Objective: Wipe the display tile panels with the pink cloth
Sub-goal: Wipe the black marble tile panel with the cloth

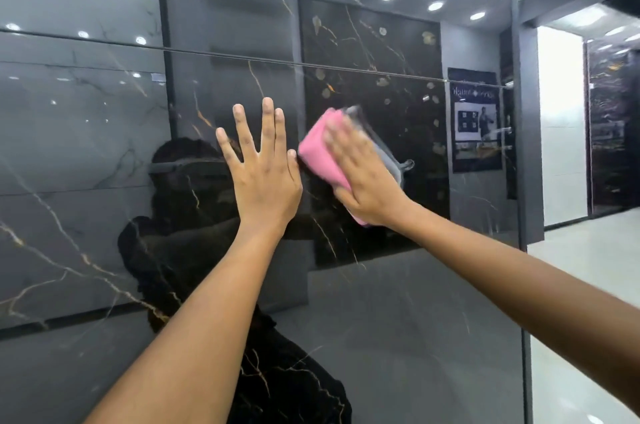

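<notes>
A glossy black display tile panel point(104, 250) with gold veins fills most of the view and mirrors the room. My left hand point(263, 174) lies flat against it with fingers straight and spread. Just to its right, my right hand point(363, 174) presses a folded pink cloth point(317, 150) onto the panel with straight fingers; the hand is blurred. The cloth has a grey layer showing along its right edge. A thin horizontal joint point(346, 68) crosses the panel above both hands.
The panel's right edge point(517, 146) ends at a dark vertical frame. Beyond it lies a pale glossy floor point(588, 267), a white wall and another dark tile display point(613, 132). My own reflection shows in the panel below the hands.
</notes>
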Tool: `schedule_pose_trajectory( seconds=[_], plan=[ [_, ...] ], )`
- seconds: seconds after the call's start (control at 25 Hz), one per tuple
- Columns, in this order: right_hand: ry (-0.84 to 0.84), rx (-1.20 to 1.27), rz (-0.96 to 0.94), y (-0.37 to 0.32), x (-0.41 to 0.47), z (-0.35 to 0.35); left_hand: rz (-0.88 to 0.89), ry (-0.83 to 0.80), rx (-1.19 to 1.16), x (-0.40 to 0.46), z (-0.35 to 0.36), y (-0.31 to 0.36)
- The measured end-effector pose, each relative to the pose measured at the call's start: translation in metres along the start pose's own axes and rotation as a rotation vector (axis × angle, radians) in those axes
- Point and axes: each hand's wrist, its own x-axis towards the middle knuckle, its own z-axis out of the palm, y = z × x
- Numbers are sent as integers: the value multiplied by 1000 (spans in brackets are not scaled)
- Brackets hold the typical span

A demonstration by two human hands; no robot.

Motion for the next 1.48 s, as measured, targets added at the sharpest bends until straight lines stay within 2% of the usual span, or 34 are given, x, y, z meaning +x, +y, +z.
schedule_pose_trajectory(
  seconds=[0.04, 0.08, 0.12, 0.24, 0.28, 0.32, 0.36, 0.4, 0.48, 0.52, 0.56, 0.6, 0.64, 0.76, 0.8, 0.84, 0.88, 0.92, 0.96, 1.0, 1.04, 1.08, 1.12, 1.16, 1.2, 1.28, 1.32, 1.36, 1.4, 1.44, 1.48],
  plan=[
    [-88, -95, -122, 10, -17, -3, 0, -3, -6, -1, -1, 0],
    [-89, -100, -90, 33, -28, -8, 0, -7, -10, -2, -1, 1],
    [-59, -53, 122, 54, -34, -15, -2, -10, -9, -2, -1, 1],
    [153, 59, 1014, 98, -27, -38, -5, -24, -8, -1, -1, 1],
    [179, 47, 1153, 90, -20, -34, -4, -25, -7, 0, -1, 0],
    [203, 25, 1115, 70, -16, -25, -4, -22, -6, 0, -1, -1],
    [199, 36, 945, 44, -16, -15, -3, -20, -9, 0, 0, -1],
    [140, 57, 634, 16, -26, -5, 1, -18, -11, 0, 0, -1],
    [-132, -61, -143, -23, -58, 4, 7, -9, -11, 0, -1, -1],
    [-240, -169, -405, -18, -70, 1, 3, -8, -7, -1, -1, -2],
    [-266, -225, -488, -1, -76, -3, 0, -13, -5, -2, -1, -3],
    [-232, -222, -386, 20, -79, -7, 1, -22, -1, -2, 0, -4],
    [-180, -164, -139, 43, -81, -11, 6, -31, 11, -1, 1, -4],
    [54, 114, 800, 88, -64, -27, -5, -36, 16, 1, 0, -4],
    [103, 144, 968, 81, -54, -25, -42, -27, -15, 0, -2, -1],
    [120, 144, 952, 64, -46, -20, -102, -5, -66, 0, -4, 3],
    [77, 159, 751, 43, -46, -12, -160, 29, -132, 3, -6, 10],
    [-11, 161, 407, 20, -57, -3, -183, 70, -196, 8, -8, 22],
    [-132, 109, 26, 2, -75, 2, -166, 98, -250, 15, -8, 36],
    [-224, 6, -278, -2, -93, 0, -127, 100, -297, 23, -6, 53],
    [-269, -81, -421, 12, -107, -2, -90, 75, -336, 30, -3, 69],
    [-248, -130, -427, 39, -116, -5, -69, 28, -343, 33, 2, 84],
    [-174, -138, -327, 68, -122, -8, -61, -19, -293, 31, 11, 95],
    [-107, -82, -133, 103, -127, -13, -52, -43, -191, 25, 22, 105],
    [-37, 16, 140, 135, -130, -22, -40, -50, -81, 19, 33, 111],
    [161, 269, 882, 185, -122, -37, -39, -30, 22, 13, 46, 111],
    [231, 354, 1187, 191, -114, -37, -43, -17, 32, 14, 49, 111],
    [262, 396, 1327, 179, -102, -38, -47, -7, 39, 15, 50, 111],
    [243, 342, 1189, 162, -92, -34, -50, -1, 47, 17, 51, 111],
    [186, 239, 771, 137, -90, -22, -50, 5, 57, 17, 51, 111],
    [84, 173, 238, 116, -97, -10, -50, 14, 69, 16, 52, 112]
  ],
)
